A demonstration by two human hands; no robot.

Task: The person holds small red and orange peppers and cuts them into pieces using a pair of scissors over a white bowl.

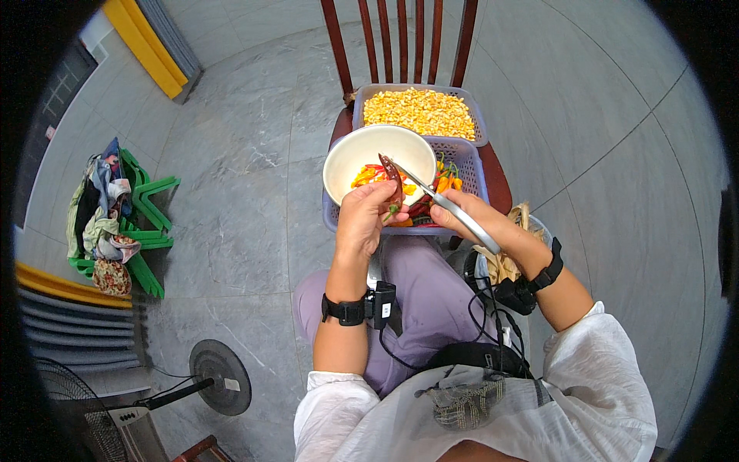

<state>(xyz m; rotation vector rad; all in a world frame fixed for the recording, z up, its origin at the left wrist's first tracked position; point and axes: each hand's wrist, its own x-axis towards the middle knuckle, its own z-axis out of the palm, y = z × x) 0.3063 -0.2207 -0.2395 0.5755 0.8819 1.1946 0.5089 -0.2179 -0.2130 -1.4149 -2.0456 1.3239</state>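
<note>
My left hand [369, 211] holds a dark red chili pepper [394, 179] by its green stem end, tip pointing up over a cream bowl [352, 147]. Cut red and yellow pepper pieces [365, 175] lie in the bowl. My right hand [470, 216] grips a pair of scissors [462, 219], whose blades reach up beside the pepper's upper part. The bowl rests on a purple plastic basket [476, 173], where whole peppers [449, 179] in red, orange and yellow show right of the bowl and beneath my hands.
Both baskets stand on a wooden chair [499, 179]; the farther basket [482, 130] holds corn kernels [418, 111]. Dry husks [501, 268] fill a bin at the right, near my forearm. Cables hang from my wrist straps. A fan [219, 377] and green stools with cloths [151, 202] stand left.
</note>
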